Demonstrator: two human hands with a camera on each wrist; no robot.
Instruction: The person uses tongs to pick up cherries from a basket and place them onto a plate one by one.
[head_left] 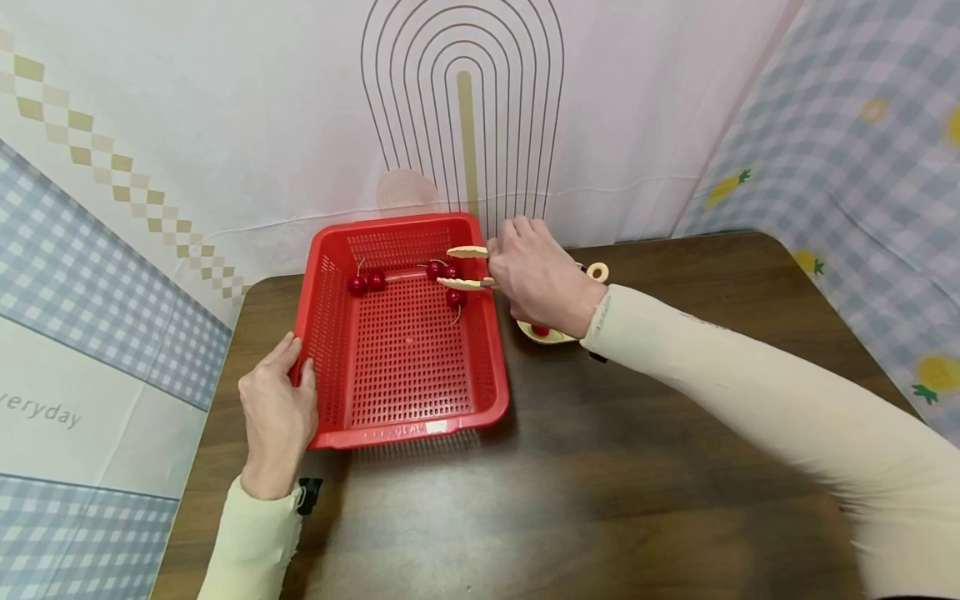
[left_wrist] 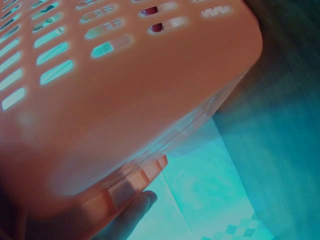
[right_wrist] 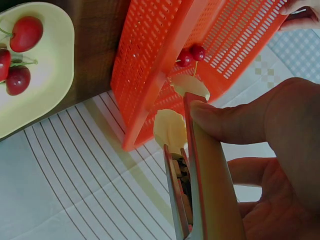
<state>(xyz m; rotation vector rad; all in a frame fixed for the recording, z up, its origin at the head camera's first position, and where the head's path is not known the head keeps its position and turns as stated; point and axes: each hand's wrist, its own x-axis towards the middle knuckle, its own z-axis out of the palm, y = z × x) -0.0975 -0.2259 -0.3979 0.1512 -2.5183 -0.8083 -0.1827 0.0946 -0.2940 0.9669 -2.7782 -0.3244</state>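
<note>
My left hand point(head_left: 277, 408) grips the left rim of a red perforated plastic basket point(head_left: 495, 367). In my right hand point(head_left: 543, 279) is a pair of tongs point(right_wrist: 212, 185) with cream, scoop-like tips. The tips stand apart over the basket's right side, near several dark red cherries point(head_left: 455, 297); whether they touch any I cannot tell. Two more cherries point(head_left: 358, 286) lie at the basket's far left. Beside the basket, partly hidden under my right hand, is a cream dish point(right_wrist: 52, 102) with several cherries point(right_wrist: 26, 34) in it.
Both the basket and the dish are on a dark wooden table point(head_left: 600, 483). A patterned white cloth point(head_left: 637, 108) hangs behind its far edge. Blue checked cloth point(head_left: 847, 150) hangs to the right. A cream ring-shaped handle point(head_left: 597, 272) shows beyond my right wrist.
</note>
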